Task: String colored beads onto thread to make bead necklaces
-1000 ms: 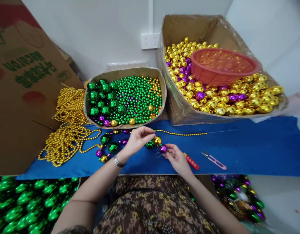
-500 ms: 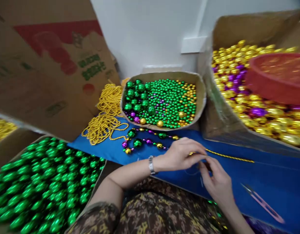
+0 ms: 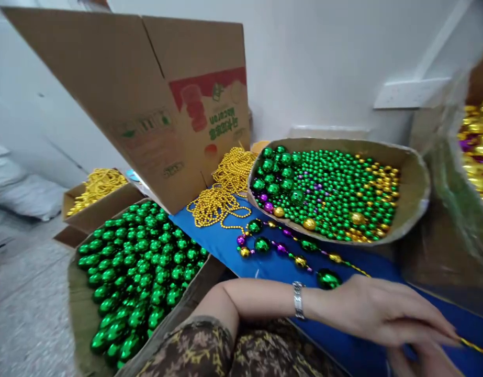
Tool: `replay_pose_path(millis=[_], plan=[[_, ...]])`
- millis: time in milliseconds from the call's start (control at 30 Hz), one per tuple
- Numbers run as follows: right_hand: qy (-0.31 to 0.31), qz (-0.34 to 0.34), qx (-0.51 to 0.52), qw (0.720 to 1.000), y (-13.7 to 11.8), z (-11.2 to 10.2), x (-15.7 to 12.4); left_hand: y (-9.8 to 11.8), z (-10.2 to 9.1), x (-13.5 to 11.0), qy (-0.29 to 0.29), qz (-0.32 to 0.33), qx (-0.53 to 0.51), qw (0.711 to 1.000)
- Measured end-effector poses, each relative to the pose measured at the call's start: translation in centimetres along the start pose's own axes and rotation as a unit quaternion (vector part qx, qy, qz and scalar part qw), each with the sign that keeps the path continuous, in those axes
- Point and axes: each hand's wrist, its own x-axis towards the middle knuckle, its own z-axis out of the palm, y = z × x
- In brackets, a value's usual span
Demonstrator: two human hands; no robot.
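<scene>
My left hand [image 3: 386, 309], wearing a silver watch [image 3: 298, 299], reaches to the lower right with its fingers together. From its fingertips a thin gold strand [image 3: 475, 346] runs off toward the right edge. Partly under it, my right hand [image 3: 429, 358] is blurred and cut off by the bottom edge, its fingers mostly hidden. A bead necklace [image 3: 281, 248] of green, purple and gold beads lies on the blue cloth [image 3: 217, 251] beside my left wrist. One large green bead [image 3: 328, 279] rests close to that wrist, and a gold strand [image 3: 357, 268] leads under the hand.
Behind the necklace stands a cut-down carton [image 3: 416, 209] of green, gold and purple beads. Gold bead chains [image 3: 212, 205] lie against a tall cardboard box [image 3: 202, 115]. A carton of large green beads [image 3: 143, 272] sits at left; another box holds gold chains [image 3: 102, 183].
The view has swung left, so the hands now appear at the lower right and the pink-handled snips are out of frame. My left hand now covers more of my right.
</scene>
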Motion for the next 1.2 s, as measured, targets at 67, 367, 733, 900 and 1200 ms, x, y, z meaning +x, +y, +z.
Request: replay_pose_path(millis=[67,367,733,900,1200], plan=[[-0.051,-0.052,0.039,0.997,-1.4,-0.4,0.6,0.5,-0.4,-0.6,0.074,-0.009,-0.030,0.997],[-0.146,0.077,0.119,0.979,-4.3,-1.0,2.5,0.1,-2.0,-0.6,0.242,-0.037,-0.208,0.947],[-0.081,0.234,0.273,0.929,-5.0,-5.1,3.7,-5.0,2.6,-4.8,0.069,-0.007,0.065,0.996],[0.009,0.291,0.295,0.910,-4.4,-7.8,4.1,-6.1,4.4,-6.6,-0.041,-0.069,0.274,0.958],[0.246,0.373,0.347,0.825,-0.5,-10.7,5.2,-5.4,2.7,-10.2,-0.063,-0.078,0.246,0.964]])
